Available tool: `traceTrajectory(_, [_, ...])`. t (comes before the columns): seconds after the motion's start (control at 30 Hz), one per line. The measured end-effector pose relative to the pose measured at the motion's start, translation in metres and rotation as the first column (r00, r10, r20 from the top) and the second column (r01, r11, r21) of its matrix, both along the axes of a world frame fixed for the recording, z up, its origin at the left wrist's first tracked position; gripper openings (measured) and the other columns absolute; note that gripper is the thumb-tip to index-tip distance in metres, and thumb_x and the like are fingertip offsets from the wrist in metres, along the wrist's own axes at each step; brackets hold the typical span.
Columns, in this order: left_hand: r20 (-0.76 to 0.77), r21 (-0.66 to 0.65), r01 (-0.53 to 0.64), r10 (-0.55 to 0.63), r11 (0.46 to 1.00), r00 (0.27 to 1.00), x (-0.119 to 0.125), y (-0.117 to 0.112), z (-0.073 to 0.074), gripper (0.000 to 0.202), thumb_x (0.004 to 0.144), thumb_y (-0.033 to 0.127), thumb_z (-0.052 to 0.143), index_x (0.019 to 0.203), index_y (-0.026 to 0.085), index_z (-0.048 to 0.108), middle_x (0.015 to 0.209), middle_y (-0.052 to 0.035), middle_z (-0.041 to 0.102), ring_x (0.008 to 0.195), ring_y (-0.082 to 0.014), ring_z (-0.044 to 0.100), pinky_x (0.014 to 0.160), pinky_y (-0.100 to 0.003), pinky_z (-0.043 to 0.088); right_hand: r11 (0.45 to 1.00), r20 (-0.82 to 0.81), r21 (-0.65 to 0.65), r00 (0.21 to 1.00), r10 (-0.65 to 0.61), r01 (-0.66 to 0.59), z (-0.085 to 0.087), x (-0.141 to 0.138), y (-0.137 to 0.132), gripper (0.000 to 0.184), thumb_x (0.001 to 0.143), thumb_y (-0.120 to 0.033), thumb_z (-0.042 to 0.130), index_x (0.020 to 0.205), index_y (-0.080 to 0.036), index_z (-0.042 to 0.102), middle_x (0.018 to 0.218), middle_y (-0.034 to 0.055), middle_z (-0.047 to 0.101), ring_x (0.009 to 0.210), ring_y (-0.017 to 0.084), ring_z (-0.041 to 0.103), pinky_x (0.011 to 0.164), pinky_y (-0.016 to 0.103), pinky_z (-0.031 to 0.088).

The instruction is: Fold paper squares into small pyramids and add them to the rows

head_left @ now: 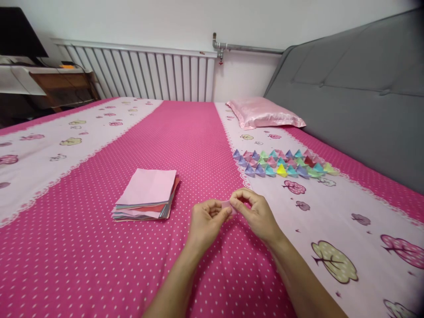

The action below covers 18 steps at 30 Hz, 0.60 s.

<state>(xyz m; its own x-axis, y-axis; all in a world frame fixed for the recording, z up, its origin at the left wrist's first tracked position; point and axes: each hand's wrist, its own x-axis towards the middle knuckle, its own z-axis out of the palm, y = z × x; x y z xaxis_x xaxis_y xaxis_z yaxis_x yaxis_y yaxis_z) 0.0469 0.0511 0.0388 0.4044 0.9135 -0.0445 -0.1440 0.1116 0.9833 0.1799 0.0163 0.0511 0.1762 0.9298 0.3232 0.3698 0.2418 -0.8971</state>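
A bed covered by a bright pink bedspread [99,256] with small white dots fills most of the view. On it lies a stack of square paper sheets [145,190], pale pink on top, with red, grey and bluish edges showing unevenly below.

Just right of the stack and slightly nearer the viewer, two bare hands meet over the dotted cloth. The left hand [208,218], the closer of the two to the stack, is curled, its thumb and fingers pinching a small pale pink paper [225,204]. The right hand [253,212] is also partly closed, its thumb and fingertips gripping the paper's other end.

Farther right of the stack and a little beyond it, small pointed folded paper pieces [282,170] sit close together in rows: purple, teal, pink, green, yellow and dark red. They rest mainly on a pale band of the bedspread printed with cartoon trees and edged in a lacy pattern; a similar band runs left of the stack.

Well beyond the stack, to the right, is a shiny pink pillow [265,112] near a grey padded headboard [357,88]. Straight beyond the stack, a white radiator [139,73] lines a pale wall [149,20], joined by a grey pipe [255,47]. Far beyond and left of the stack, a black monitor [20,35] stands on a desk [62,81].
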Motion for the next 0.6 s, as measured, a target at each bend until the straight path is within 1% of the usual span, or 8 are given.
traceTrajectory(0.07, [0.042, -0.04, 0.003, -0.001, 0.999, 0.999, -0.0001, 0.001, -0.0017, 0.021, 0.059, 0.026, 0.075, 0.07, 0.01, 0.066, 0.065, -0.0061, 0.068, 0.06, -0.0131, 0.063, 0.061, -0.023, 0.05, 1.0, -0.085, -0.027, 0.996, 0.001, -0.003, -0.0028, -0.0013, 0.0012, 0.015, 0.079, -0.03, 0.054, 0.074, -0.017, 0.061, 0.075, 0.003, 0.06, 0.073, 0.016, 0.056, 0.07, 0.029, 0.044])
traceTrajectory(0.1, [0.079, -0.071, -0.008, 0.013, 0.997, 0.997, -0.0002, 0.0016, -0.0025, 0.022, 0.059, 0.025, 0.076, 0.072, 0.01, 0.066, 0.066, -0.006, 0.068, 0.061, -0.0128, 0.063, 0.062, -0.023, 0.05, 0.999, -0.143, -0.047, 0.99, 0.005, -0.012, -0.0042, -0.002, 0.0018, 0.016, 0.079, -0.032, 0.056, 0.08, -0.017, 0.062, 0.078, 0.0035, 0.061, 0.074, 0.016, 0.057, 0.07, 0.029, 0.045])
traceTrajectory(0.17, [0.16, -0.138, -0.037, 0.059, 0.99, 0.985, -0.0006, 0.0025, -0.0031, 0.023, 0.06, 0.023, 0.076, 0.076, 0.01, 0.064, 0.07, -0.0058, 0.069, 0.063, -0.0121, 0.064, 0.065, -0.023, 0.05, 0.996, -0.255, -0.084, 0.967, 0.007, -0.03, -0.0067, -0.0036, 0.0029, 0.025, 0.077, -0.034, 0.059, 0.095, -0.018, 0.06, 0.082, 0.0036, 0.062, 0.075, 0.016, 0.059, 0.069, 0.029, 0.047])
traceTrajectory(0.2, [0.199, -0.163, -0.05, 0.083, 0.985, 0.977, -0.0009, 0.0028, -0.0029, 0.024, 0.061, 0.023, 0.075, 0.078, 0.01, 0.064, 0.072, -0.0058, 0.07, 0.065, -0.0118, 0.064, 0.067, -0.023, 0.05, 0.995, -0.294, -0.096, 0.956, 0.002, -0.032, -0.0075, -0.0044, 0.0032, 0.028, 0.076, -0.034, 0.06, 0.098, -0.018, 0.059, 0.083, 0.0035, 0.062, 0.074, 0.015, 0.06, 0.069, 0.029, 0.048])
traceTrajectory(0.23, [0.232, -0.182, -0.058, 0.1, 0.982, 0.968, -0.0012, 0.003, -0.0026, 0.024, 0.062, 0.022, 0.075, 0.08, 0.01, 0.064, 0.074, -0.0058, 0.07, 0.067, -0.0117, 0.064, 0.069, -0.023, 0.05, 0.994, -0.314, -0.103, 0.95, -0.002, -0.032, -0.0079, -0.0052, 0.0032, 0.028, 0.075, -0.034, 0.062, 0.098, -0.017, 0.059, 0.082, 0.0035, 0.063, 0.073, 0.015, 0.06, 0.068, 0.028, 0.048])
traceTrajectory(0.37, [0.303, -0.226, -0.037, 0.106, 0.973, 0.947, -0.0017, 0.0029, -0.0012, 0.025, 0.063, 0.019, 0.075, 0.083, 0.01, 0.064, 0.079, -0.0062, 0.07, 0.072, -0.0118, 0.065, 0.075, -0.024, 0.049, 0.997, -0.258, -0.07, 0.966, -0.005, -0.014, -0.0066, -0.0071, 0.0015, 0.016, 0.076, -0.031, 0.062, 0.078, -0.015, 0.062, 0.074, 0.0039, 0.064, 0.07, 0.016, 0.061, 0.068, 0.029, 0.048])
traceTrajectory(0.47, [0.288, -0.216, -0.013, 0.077, 0.976, 0.955, -0.0018, 0.0023, -0.0021, 0.024, 0.063, 0.021, 0.075, 0.082, 0.009, 0.066, 0.079, -0.0069, 0.069, 0.074, -0.0127, 0.064, 0.077, -0.025, 0.049, 1.0, -0.185, -0.013, 0.982, -0.021, 0.019, -0.0037, -0.0067, -0.0005, 0.011, 0.078, -0.027, 0.06, 0.075, -0.017, 0.062, 0.071, 0.0016, 0.063, 0.068, 0.014, 0.059, 0.067, 0.027, 0.046])
traceTrajectory(0.6, [0.21, -0.178, -0.048, 0.085, 0.983, 0.974, -0.0031, 0.0031, -0.0034, 0.022, 0.062, 0.024, 0.076, 0.076, 0.01, 0.067, 0.072, -0.0049, 0.068, 0.065, -0.0094, 0.06, 0.067, -0.021, 0.047, 1.0, -0.15, 0.001, 0.988, -0.029, 0.03, -0.0016, -0.0059, -0.0005, 0.01, 0.077, -0.025, 0.059, 0.071, -0.017, 0.061, 0.068, 0.0, 0.06, 0.066, 0.013, 0.056, 0.065, 0.026, 0.045])
